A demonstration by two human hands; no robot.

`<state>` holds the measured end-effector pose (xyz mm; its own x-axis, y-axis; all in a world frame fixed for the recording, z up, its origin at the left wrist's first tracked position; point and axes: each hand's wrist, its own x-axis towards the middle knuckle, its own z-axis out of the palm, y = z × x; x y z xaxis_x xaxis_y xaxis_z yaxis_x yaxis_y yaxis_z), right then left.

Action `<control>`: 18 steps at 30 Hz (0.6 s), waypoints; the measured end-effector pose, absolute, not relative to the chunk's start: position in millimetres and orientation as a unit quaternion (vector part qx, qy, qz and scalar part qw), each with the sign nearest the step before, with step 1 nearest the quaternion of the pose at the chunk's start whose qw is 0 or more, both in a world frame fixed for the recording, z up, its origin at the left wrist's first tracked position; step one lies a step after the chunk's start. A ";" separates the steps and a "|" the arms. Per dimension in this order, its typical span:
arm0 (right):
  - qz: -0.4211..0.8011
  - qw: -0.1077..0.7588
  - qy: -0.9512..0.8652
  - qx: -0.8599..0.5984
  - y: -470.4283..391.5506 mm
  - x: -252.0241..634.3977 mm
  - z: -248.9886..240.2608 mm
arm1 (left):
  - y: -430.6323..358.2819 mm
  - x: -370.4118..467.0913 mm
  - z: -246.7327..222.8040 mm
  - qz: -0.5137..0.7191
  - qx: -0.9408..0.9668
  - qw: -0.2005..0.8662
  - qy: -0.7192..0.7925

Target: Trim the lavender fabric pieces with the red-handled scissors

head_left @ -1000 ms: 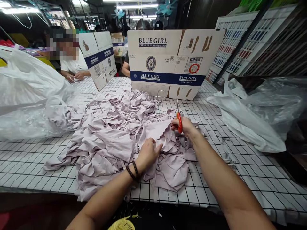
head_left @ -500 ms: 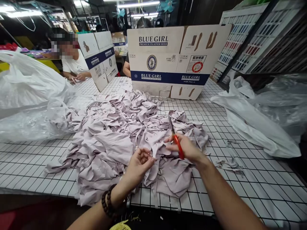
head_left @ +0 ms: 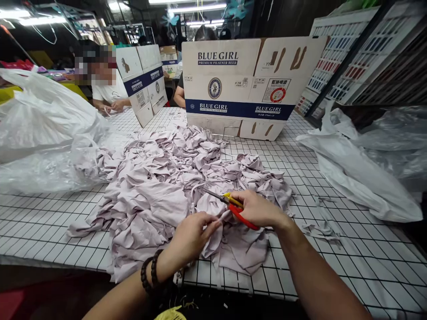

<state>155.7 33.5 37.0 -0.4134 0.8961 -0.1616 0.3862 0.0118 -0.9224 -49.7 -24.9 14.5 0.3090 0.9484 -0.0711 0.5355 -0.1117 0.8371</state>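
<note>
A large heap of pale lilac fabric pieces [head_left: 156,195] spreads over the middle of the table, close in front of me. My left hand [head_left: 195,231], with dark beads on its wrist, pinches the edge of one fabric piece [head_left: 213,242] between thumb and fingers. In my right hand [head_left: 258,209] is a pair of scissors [head_left: 243,215] with red and yellow handles. The blades point left over the heap, just above and beyond my left fingertips. Whether they touch cloth I cannot tell.
A white grid-patterned cloth covers the table [head_left: 360,262]. Cardboard panels [head_left: 240,84] stand upright at the back. White plastic bags lie left [head_left: 43,120] and right [head_left: 363,169]. Fabric scraps [head_left: 322,231] sit at the right. Another person [head_left: 108,91] works behind the left panel.
The scissors have swung from pointing away from me to pointing left, and my right hand now grips their handles. My left hand has turned palm down, pinching the cloth.
</note>
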 end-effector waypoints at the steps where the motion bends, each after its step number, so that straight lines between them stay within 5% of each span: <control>1: 0.507 0.247 -0.670 -0.482 35.6 154.8 45.0 | -21.0 -48.9 19.6 0.233 0.706 0.433 0.509; 8: 0.469 0.421 -0.594 -0.501 15.6 158.6 41.7 | -8.0 -27.9 47.5 0.332 0.441 0.766 0.328; 14: 0.570 0.541 -0.453 -0.421 -18.5 130.4 8.1 | -15.4 -1.4 70.0 0.378 0.441 0.771 0.263; 18: 0.587 0.519 -0.466 -0.410 -3.6 141.7 21.3 | -19.9 -10.6 81.3 0.369 0.484 0.739 0.290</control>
<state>141.7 -3.6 21.3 -0.1244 0.9922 0.0022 -0.2273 -0.0263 -0.9735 -10.6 -19.9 81.3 0.5603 0.8252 -0.0714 -0.2644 0.2599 0.9287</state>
